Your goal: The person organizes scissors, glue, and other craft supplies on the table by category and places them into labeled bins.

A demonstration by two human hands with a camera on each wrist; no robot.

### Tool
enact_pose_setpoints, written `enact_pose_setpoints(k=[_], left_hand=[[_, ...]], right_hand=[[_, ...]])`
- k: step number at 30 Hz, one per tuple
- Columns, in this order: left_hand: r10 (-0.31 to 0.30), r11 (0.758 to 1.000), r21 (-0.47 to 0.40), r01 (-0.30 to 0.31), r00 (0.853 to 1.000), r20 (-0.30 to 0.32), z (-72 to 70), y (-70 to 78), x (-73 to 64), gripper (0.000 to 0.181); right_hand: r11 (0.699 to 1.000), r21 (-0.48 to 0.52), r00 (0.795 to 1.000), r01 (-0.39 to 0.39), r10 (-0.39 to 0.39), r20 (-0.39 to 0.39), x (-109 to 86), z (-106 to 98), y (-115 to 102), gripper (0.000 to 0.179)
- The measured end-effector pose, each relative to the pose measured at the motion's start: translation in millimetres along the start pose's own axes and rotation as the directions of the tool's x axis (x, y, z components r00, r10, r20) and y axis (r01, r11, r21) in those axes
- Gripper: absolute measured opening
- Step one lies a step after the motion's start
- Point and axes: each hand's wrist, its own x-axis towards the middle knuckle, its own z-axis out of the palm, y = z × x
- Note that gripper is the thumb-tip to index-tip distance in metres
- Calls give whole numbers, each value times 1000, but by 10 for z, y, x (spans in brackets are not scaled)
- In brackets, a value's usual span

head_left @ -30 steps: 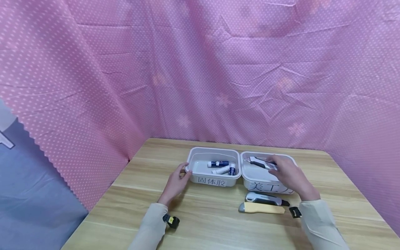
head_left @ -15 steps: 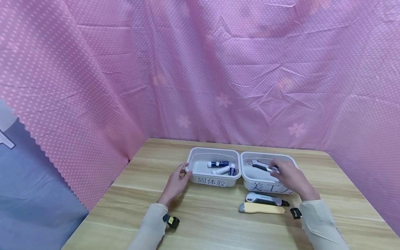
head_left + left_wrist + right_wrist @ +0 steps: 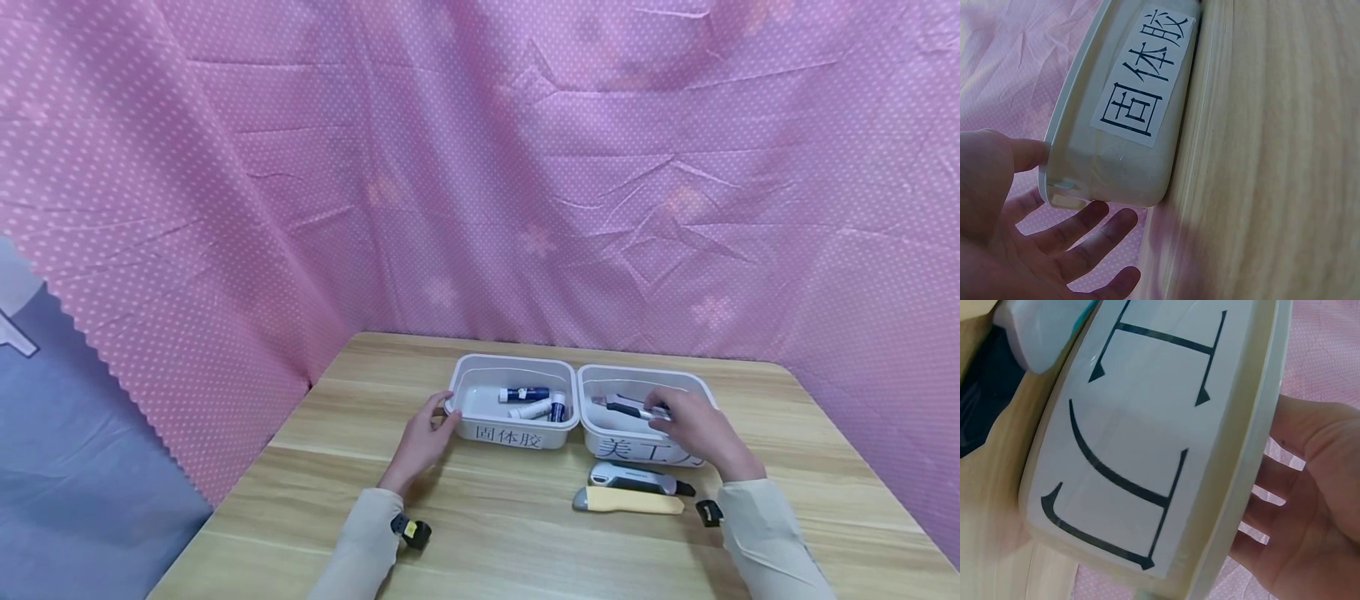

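Note:
My right hand (image 3: 697, 429) reaches into the right white plastic box (image 3: 645, 450) and pinches the near end of a black-and-white utility knife (image 3: 628, 408), low inside. In the right wrist view, the fingers (image 3: 1266, 506) go behind the box wall, which hides the knife. At the left white plastic box (image 3: 1122, 162), my left hand (image 3: 420, 442) holds the rim corner. Its thumb (image 3: 1025, 153) touches the rim in the left wrist view, while the other fingers spread beneath. Several glue sticks (image 3: 525, 393) lie in that left box.
In front of the right box lie a grey-and-black utility knife (image 3: 633, 477) and a yellow utility knife (image 3: 630, 500), side by side. Both boxes carry labels and stand against each other on the wooden table (image 3: 510, 525). A pink curtain (image 3: 525, 208) hangs behind.
My right hand has lowered the utility knife from near the rim to deep inside the right box. The left hand and both boxes have stayed in place.

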Motion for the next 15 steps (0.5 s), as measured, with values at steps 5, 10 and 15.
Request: enact_pose_setpoints(k=[5, 10, 15], left_hand=[[1, 1000, -2, -1, 1000, -3, 10, -7, 10, 51], [-6, 1000, 6, 6, 1000, -5, 18, -24, 20, 50], [-2, 1000, 4, 2, 1000, -4, 14, -20, 19, 50]], right_hand=[[1000, -5, 1000, -6, 6, 11, -9, 2, 7, 20], [1000, 1, 1000, -11, 11, 21, -15, 11, 24, 19], [1000, 1, 1000, -5, 5, 9, 2, 31, 39, 16]])
